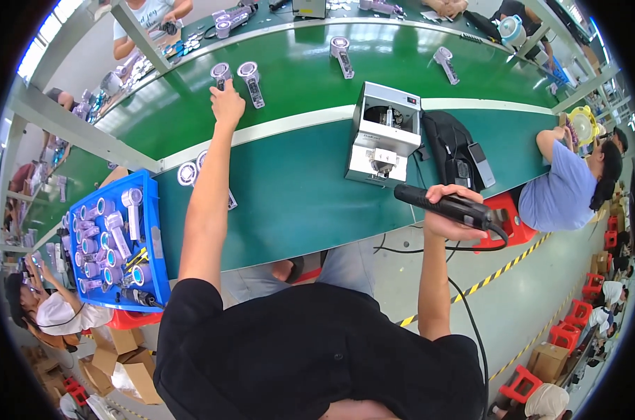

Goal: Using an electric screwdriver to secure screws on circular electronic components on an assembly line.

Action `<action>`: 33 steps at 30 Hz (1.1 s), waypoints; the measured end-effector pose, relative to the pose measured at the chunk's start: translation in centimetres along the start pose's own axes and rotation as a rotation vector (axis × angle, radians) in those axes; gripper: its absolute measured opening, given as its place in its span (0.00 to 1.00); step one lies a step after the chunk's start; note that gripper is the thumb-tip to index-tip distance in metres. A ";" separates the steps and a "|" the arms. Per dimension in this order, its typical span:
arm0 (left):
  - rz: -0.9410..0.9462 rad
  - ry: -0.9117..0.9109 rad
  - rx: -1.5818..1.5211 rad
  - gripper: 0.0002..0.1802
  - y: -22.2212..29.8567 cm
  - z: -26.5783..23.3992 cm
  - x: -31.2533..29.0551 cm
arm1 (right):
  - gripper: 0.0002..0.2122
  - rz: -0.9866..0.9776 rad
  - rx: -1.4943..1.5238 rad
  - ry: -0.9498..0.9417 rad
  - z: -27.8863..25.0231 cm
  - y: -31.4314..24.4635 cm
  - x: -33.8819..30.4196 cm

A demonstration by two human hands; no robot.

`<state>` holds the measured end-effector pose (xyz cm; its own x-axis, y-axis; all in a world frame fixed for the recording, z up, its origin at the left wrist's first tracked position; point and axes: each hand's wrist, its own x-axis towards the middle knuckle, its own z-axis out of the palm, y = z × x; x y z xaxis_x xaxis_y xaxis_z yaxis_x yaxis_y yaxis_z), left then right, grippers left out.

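Observation:
At the far left of the green conveyor, my left hand (228,105) is closed around the handle of a lilac handheld fan (221,71) with a round head. Just right of it lies a second handheld fan (251,80). My right hand (456,215) grips a black electric screwdriver (440,206), its tip pointing left over the bench's front edge; a black cord runs from its rear end. Partly hidden by my left forearm, more fan parts (187,173) lie on the bench. The screw feeder (383,134), a pale metal box, stands mid-bench.
A blue bin (156,238) of several lilac fans stands at left. Beside the feeder lie a black bag (447,143) and a phone (481,165). Two more fans (342,57) (445,65) rest farther along the belt. A co-worker (566,182) sits at right; others work across the belt.

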<state>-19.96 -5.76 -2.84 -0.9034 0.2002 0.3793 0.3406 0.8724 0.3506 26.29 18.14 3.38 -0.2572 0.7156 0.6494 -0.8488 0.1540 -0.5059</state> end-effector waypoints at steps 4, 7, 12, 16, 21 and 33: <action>0.121 -0.120 0.092 0.17 -5.0 1.6 2.2 | 0.45 -0.165 0.152 0.021 2.8 -1.6 4.6; 0.058 -0.118 0.068 0.15 -5.5 1.7 2.1 | 0.47 -0.283 0.195 0.190 4.0 -0.8 8.2; 0.036 -0.007 -0.004 0.16 -1.3 -3.4 -2.0 | 0.47 -0.290 -0.201 0.305 4.3 3.4 10.7; 0.158 0.035 0.102 0.23 5.3 -9.9 -14.4 | 0.47 -0.234 -0.195 0.341 4.9 2.1 9.9; 0.115 -0.192 0.361 0.28 5.5 -12.0 -23.3 | 0.44 -0.094 0.036 0.009 5.3 -1.3 8.8; 0.381 0.019 0.037 0.28 16.5 -5.2 -10.3 | 0.38 0.353 -0.155 -0.216 2.8 2.0 0.5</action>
<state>-3.64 4.25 3.47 -0.7087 0.5054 0.4922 0.6410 0.7528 0.1500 23.18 16.87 4.33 -0.6237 0.5866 0.5166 -0.6163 0.0374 -0.7866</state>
